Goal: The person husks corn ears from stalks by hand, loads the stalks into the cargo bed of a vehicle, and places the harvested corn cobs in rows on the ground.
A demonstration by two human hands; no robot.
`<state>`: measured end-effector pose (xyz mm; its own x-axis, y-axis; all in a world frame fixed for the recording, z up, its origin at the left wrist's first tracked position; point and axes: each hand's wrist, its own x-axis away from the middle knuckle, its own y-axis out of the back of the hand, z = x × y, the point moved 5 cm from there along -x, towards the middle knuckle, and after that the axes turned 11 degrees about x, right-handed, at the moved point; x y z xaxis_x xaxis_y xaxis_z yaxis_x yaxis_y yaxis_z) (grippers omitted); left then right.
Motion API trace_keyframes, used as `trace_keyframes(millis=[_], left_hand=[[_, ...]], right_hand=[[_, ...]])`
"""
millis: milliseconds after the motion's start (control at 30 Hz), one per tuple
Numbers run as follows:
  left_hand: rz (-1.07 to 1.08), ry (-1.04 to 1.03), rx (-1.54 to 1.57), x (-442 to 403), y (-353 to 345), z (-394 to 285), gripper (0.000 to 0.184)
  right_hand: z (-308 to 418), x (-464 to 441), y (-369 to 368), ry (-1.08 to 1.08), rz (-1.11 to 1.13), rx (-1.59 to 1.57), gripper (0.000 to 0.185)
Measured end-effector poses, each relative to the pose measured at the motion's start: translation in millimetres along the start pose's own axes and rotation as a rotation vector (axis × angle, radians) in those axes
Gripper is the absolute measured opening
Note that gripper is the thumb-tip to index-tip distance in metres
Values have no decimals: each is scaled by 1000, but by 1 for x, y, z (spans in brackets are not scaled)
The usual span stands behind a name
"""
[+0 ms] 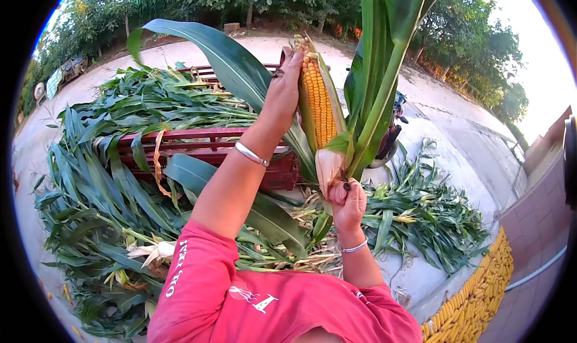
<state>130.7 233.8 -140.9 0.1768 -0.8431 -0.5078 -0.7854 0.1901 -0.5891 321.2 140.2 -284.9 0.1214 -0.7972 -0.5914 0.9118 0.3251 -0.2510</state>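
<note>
An ear of corn (pixel 318 102) with bare yellow kernels stands nearly upright before me, still joined to a green corn stalk (pixel 384 102). Pale husk (pixel 329 167) is bunched around its base. My left hand (pixel 285 90) is closed on the husk along the ear's upper left side, near the tip. Lower down, my right hand (pixel 350 206) grips the ear's base, fingers wrapped over the husk and a small dark bit. A long corn leaf (pixel 222 57) arches off to the left behind my left arm.
A red metal cart (pixel 210 147) stands behind my arms, with heaped corn stalks (pixel 99 186) over and beside it. More stalks (pixel 415 208) lie to the right. Husked ears (pixel 472 301) are stacked along the wall at lower right. Part of a dark vehicle (pixel 390 129) shows behind the stalk.
</note>
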Motion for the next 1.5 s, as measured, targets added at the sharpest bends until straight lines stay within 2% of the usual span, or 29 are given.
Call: trace_keyframes(millis=[167, 233, 333, 400, 467, 533, 600, 667, 733, 767, 833, 967, 1067, 1100, 1133, 1200, 1233, 1267, 1300, 1333, 1400, 1433, 1467, 1500], left_hand=[[-13, -3, 41, -2, 5, 5, 37], [9, -135, -386, -3, 6, -7, 35], [2, -120, -499, -20, 14, 11, 26], [38, -105, -362, -27, 11, 19, 25], [3, -207, -607, -29, -1, 15, 28], [9, -278, -509, -31, -10, 22, 30], [23, -309, -345, -36, -17, 30, 30], [91, -265, -300, -39, -26, 39, 28], [23, -82, -159, -23, -46, 32, 25], [58, -38, -94, -15, -54, 27, 25], [49, -4, -51, -18, -56, 44, 27], [73, 27, 204, -11, -54, 54, 27], [123, 51, 359, 5, -45, 67, 25], [189, -22, 71, 21, -43, 67, 28], [246, -91, -219, 37, -40, 69, 30], [205, -74, -22, 52, -39, 80, 32], [37, 136, 288, 49, -30, 93, 27], [126, 87, 294, 48, -41, 76, 28], [118, 75, 472, 43, -54, 63, 26], [107, 67, 646, 38, -64, 54, 24], [66, 79, 691, 24, -67, 63, 20], [186, 57, 777, 18, -63, 74, 20], [308, 33, 861, 18, -65, 70, 20], [147, 138, 690, 24, -63, 73, 26]], right_hand=[[0, -2, 14, 12, -33, -34, 32], [2, -3, 18, 20, -54, -47, 30], [4, -9, 25, -1, -10, 29, 30], [18, -17, 26, -19, -3, 26, 29], [54, -30, 12, 112, 62, 354, 27], [107, -61, -18, 318, 41, 822, 34], [130, -100, -38, 273, -42, 899, 37], [130, -148, -45, 496, -122, 1255, 43], [103, -200, -31, 368, -126, 1150, 48], [103, -205, -35, 370, -134, 1155, 48], [94, -212, -41, 184, -90, 1429, 49], [101, -204, -44, 259, -6, 1266, 47], [98, -198, -35, 353, 51, 1369, 48], [105, -201, -23, 62, -53, 1268, 47], [117, -203, -11, -44, -149, 1036, 45], [121, -204, -4, 291, -56, 1266, 41], [118, -205, 2, 284, -63, 1272, 41], [114, -205, 6, 222, -32, 1150, 39], [110, -206, 7, 167, -1, 1026, 37], [113, -202, 0, 156, -6, 1035, 37], [117, -195, -23, 72, 59, 1050, 34], [106, -208, -5, 212, 37, 1175, 34], [107, -206, -5, 200, 36, 1178, 34], [112, -205, -7, 164, 30, 1125, 33]])
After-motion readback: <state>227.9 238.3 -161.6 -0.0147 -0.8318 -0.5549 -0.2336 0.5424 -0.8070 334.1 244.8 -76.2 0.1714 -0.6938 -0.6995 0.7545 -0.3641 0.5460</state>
